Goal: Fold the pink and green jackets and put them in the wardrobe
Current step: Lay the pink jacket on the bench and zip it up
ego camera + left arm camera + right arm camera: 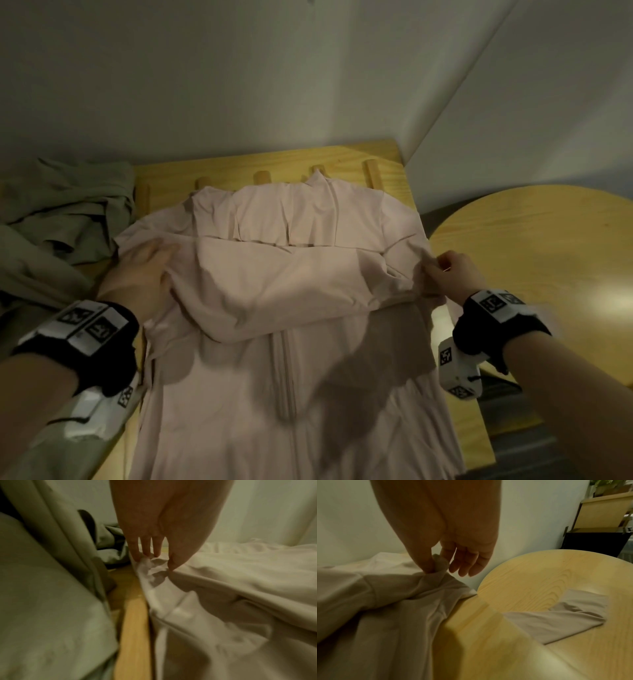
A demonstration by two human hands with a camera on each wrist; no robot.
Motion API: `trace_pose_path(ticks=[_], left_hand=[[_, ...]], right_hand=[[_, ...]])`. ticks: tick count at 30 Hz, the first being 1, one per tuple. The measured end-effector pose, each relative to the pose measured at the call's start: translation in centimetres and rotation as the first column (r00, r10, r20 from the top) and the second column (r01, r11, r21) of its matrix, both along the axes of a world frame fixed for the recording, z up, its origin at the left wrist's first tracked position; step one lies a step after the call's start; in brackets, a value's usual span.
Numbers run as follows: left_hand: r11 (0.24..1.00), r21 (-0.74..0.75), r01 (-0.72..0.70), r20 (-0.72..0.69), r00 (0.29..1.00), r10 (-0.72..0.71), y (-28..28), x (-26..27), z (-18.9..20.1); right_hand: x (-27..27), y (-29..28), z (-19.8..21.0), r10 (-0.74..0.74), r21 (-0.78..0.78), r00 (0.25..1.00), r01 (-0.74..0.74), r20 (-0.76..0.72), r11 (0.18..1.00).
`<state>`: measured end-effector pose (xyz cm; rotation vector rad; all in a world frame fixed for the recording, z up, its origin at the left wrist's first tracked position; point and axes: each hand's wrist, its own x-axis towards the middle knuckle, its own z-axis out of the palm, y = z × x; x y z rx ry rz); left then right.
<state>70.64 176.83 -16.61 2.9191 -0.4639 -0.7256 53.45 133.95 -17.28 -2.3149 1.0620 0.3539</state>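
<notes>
The pink jacket [284,308] lies zipper-up on a light wooden bench [404,178], its hood folded down over the chest. My left hand [144,274] grips bunched pink fabric [154,566] at the jacket's left shoulder. My right hand [452,270] pinches a fold of the right shoulder [436,566] between thumb and forefinger, other fingers loose. The right sleeve [565,616] trails onto a round table. The green jacket [58,212] lies crumpled at the bench's left end, and its cloth [51,601] fills the left of the left wrist view.
A white wall [239,85] stands right behind the bench, with wooden pegs [262,178] along the bench's back edge. The round wooden table [534,246] abuts the bench on the right. A dark box and shelf [597,539] stand beyond the table.
</notes>
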Motion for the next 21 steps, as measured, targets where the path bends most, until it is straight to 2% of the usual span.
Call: trace_pose_path(ticks=[3, 8, 12, 15, 18, 21], left_hand=[[0.999, 0.021, -0.025, -0.016, 1.000, 0.026, 1.2, 0.8, -0.4], [0.991, 0.120, 0.055, -0.016, 0.998, -0.053, 1.5, 1.4, -0.8], [0.982, 0.172, 0.073, -0.091, 0.994, -0.058, 1.3, 1.9, -0.5], [0.971, 0.223, 0.092, -0.147, 0.987, -0.060, 0.9, 1.4, 0.0], [0.957, 0.199, 0.210, -0.145, 0.972, -0.183, 0.3, -0.1, 0.5], [0.901, 0.235, 0.364, -0.189, 0.927, -0.325, -0.1, -1.9, 0.4]], right_hand=[[0.0, -0.7, 0.0, -0.082, -0.018, 0.996, 0.082, 0.018, 0.996], [-0.8, -2.5, 0.0, -0.209, -0.096, 0.976, 0.215, 0.065, 0.972], [-1.1, -3.0, 0.0, -0.232, -0.088, 0.969, 0.238, 0.081, 0.967], [-1.0, -2.6, 0.0, -0.306, -0.022, 0.941, 0.313, 0.146, 0.950], [-1.2, -2.4, 0.1, -0.344, 0.031, 0.912, 0.346, 0.222, 0.938], [-1.1, -2.5, 0.3, -0.305, 0.017, 0.906, 0.314, 0.295, 0.949]])
